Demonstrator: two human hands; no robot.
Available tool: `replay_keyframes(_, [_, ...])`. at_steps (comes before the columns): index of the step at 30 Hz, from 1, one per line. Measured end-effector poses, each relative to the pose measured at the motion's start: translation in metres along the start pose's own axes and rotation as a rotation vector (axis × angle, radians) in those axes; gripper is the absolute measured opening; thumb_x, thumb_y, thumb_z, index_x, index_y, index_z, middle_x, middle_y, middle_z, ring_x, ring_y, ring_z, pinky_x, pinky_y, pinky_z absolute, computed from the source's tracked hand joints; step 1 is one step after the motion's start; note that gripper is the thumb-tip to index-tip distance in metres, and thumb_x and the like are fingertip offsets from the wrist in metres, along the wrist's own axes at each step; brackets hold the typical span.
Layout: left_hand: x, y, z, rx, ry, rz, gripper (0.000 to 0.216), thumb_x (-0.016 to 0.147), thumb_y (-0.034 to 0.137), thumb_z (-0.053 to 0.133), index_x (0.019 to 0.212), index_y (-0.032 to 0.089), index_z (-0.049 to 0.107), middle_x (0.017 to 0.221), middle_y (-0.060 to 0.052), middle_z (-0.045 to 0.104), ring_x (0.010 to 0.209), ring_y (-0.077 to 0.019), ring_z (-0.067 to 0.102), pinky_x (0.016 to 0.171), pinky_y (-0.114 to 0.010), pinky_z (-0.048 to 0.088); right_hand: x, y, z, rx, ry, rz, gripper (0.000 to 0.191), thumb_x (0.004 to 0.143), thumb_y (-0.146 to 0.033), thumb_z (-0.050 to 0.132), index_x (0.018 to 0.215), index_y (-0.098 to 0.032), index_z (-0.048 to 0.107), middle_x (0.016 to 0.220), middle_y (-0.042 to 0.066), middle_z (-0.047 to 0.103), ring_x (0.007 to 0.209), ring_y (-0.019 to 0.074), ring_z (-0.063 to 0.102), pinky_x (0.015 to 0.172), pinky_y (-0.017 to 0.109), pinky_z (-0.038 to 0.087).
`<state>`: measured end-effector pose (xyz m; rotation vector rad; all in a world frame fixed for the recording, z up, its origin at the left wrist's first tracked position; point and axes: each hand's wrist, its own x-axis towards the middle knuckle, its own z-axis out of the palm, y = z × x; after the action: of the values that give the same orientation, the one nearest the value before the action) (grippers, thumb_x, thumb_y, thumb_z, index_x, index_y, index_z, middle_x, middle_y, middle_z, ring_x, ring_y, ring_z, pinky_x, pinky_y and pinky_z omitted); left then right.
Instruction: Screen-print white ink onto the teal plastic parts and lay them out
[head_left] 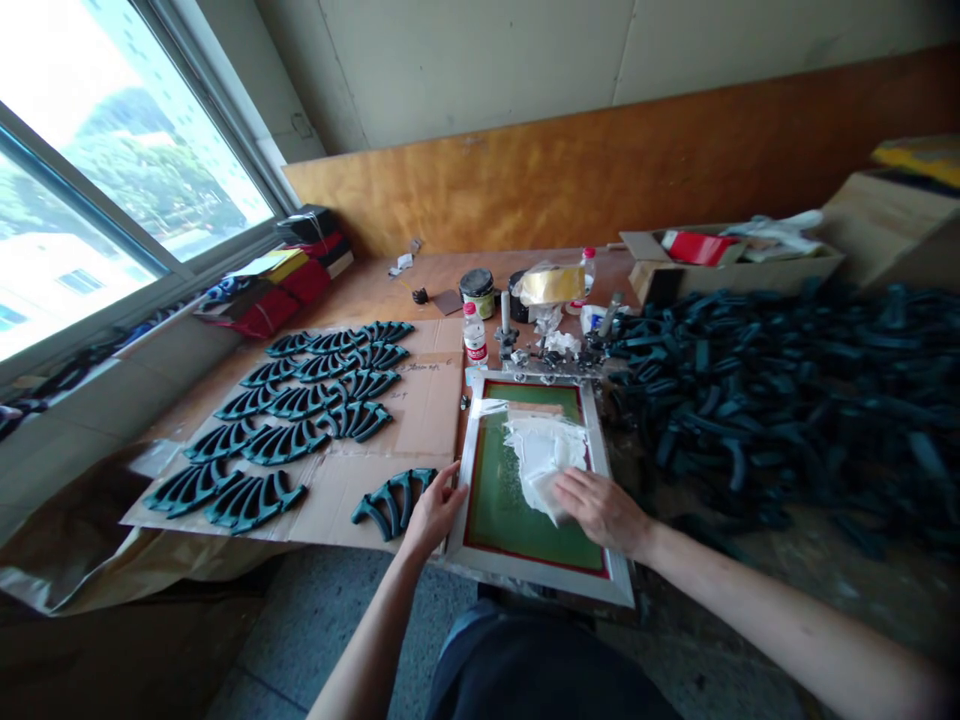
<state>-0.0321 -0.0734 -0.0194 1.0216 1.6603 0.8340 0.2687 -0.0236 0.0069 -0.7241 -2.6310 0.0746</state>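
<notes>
A screen-printing frame (621, 577) with a green mesh lies in front of me, its far end at a metal hinge clamp (517, 362). My left hand (435, 512) is at the frame's left rail, thumb and fingers closed about its edge. On the mesh, my right hand (600, 510) presses a crumpled white wipe (544, 455), with fingers bent over its lower right part. A squeegee-like brown strip (536, 410) shows just beyond the wipe. One dark green curved, ribbed part (394, 503) lies on the cardboard beside my left hand.
Rows of similar ribbed parts (300, 400) cover the cardboard sheet (427, 430) at left. A large heap of dark parts (735, 400) lies at right. Behind the frame stand a water bottle (475, 338) and a can (478, 293). An open carton (795, 270) sits at back right.
</notes>
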Motion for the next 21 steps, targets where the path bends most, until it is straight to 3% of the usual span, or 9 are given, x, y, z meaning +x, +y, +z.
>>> replay_keyframes(3, [0.0,0.0,-0.001,-0.003,-0.014,0.009,0.057,0.077,0.044,0.064,0.129,0.022,0.057,0.068,0.002,0.063,0.055,-0.012,0.054,0.047,-0.018,0.038,-0.003,0.001,-0.003,0.087,-0.042,0.023,0.026,0.089,-0.012,0.043,0.099,-0.018,0.067,0.092,0.007,0.067,0.089,0.0201,0.06,0.079,0.033,0.05])
replay_keyframes(5, [-0.002,0.004,-0.004,-0.011,-0.035,0.013,0.062,0.077,0.046,0.063,0.134,0.021,0.053,0.066,0.003,0.061,0.05,-0.01,0.049,0.044,-0.018,0.034,0.014,0.011,-0.013,0.148,-0.05,0.143,0.025,0.09,-0.019,0.05,0.11,-0.021,0.064,0.097,0.006,0.067,0.091,0.0195,0.061,0.082,0.032,0.05])
replay_keyframes(7, [-0.005,0.013,-0.01,-0.027,-0.074,0.022,0.07,0.077,0.049,0.064,0.139,0.021,0.047,0.063,0.004,0.059,0.046,-0.0082,0.044,0.041,-0.017,0.03,0.042,0.025,-0.026,0.152,-0.04,0.288,0.04,0.089,-0.025,0.057,0.128,-0.025,0.055,0.101,0.004,0.066,0.093,0.0193,0.061,0.084,0.032,0.05])
replay_keyframes(9, [-0.01,0.03,-0.018,-0.077,-0.104,0.033,0.075,0.077,0.053,0.064,0.141,0.019,0.044,0.06,0.005,0.057,0.045,-0.0077,0.043,0.041,-0.017,0.03,0.069,0.042,-0.041,0.076,-0.041,0.439,0.055,0.087,-0.031,0.061,0.139,-0.029,0.046,0.1,0.004,0.064,0.087,0.0196,0.062,0.078,0.031,0.05])
replay_keyframes(12, [-0.017,0.067,-0.028,-0.21,-0.056,0.081,0.063,0.078,0.06,0.061,0.123,0.015,0.061,0.061,0.003,0.057,0.051,-0.0093,0.05,0.046,-0.018,0.037,0.083,0.071,-0.065,-0.089,0.036,0.621,0.055,0.087,-0.044,0.059,0.139,-0.031,0.048,0.099,0.005,0.062,0.077,0.0199,0.062,0.067,0.029,0.048])
replay_keyframes(14, [-0.017,0.098,-0.031,-0.315,0.009,0.162,0.058,0.08,0.064,0.056,0.104,0.013,0.069,0.067,-0.001,0.061,0.058,-0.0109,0.055,0.051,-0.019,0.042,0.068,0.091,-0.076,-0.128,0.191,0.703,0.045,0.09,-0.047,0.051,0.131,-0.026,0.056,0.102,0.007,0.062,0.081,0.0206,0.062,0.069,0.029,0.047])
replay_keyframes(16, [-0.01,0.13,-0.029,-0.411,0.068,0.282,0.057,0.082,0.066,0.051,0.098,0.015,0.069,0.078,-0.004,0.066,0.065,-0.0129,0.06,0.055,-0.021,0.046,0.042,0.105,-0.073,-0.111,0.281,0.803,0.038,0.092,-0.044,0.045,0.113,-0.019,0.065,0.097,0.009,0.064,0.083,0.0218,0.061,0.072,0.031,0.047])
replay_keyframes(19, [0.007,0.176,-0.025,-0.48,0.1,0.457,0.051,0.084,0.064,0.049,0.095,0.017,0.066,0.088,-0.006,0.069,0.077,-0.0166,0.065,0.059,-0.024,0.05,-0.001,0.101,-0.039,-0.03,0.114,0.853,0.037,0.09,-0.048,0.046,0.084,-0.019,0.066,0.083,0.008,0.063,0.077,0.0222,0.06,0.069,0.032,0.046])
replay_keyframes(21, [0.018,0.198,-0.022,-0.491,0.102,0.518,0.049,0.085,0.063,0.048,0.092,0.017,0.064,0.086,-0.006,0.07,0.08,-0.0171,0.065,0.059,-0.024,0.051,-0.02,0.082,-0.006,0.032,-0.049,0.733,0.035,0.088,-0.052,0.05,0.078,-0.021,0.063,0.085,0.006,0.062,0.078,0.0213,0.06,0.07,0.031,0.046])
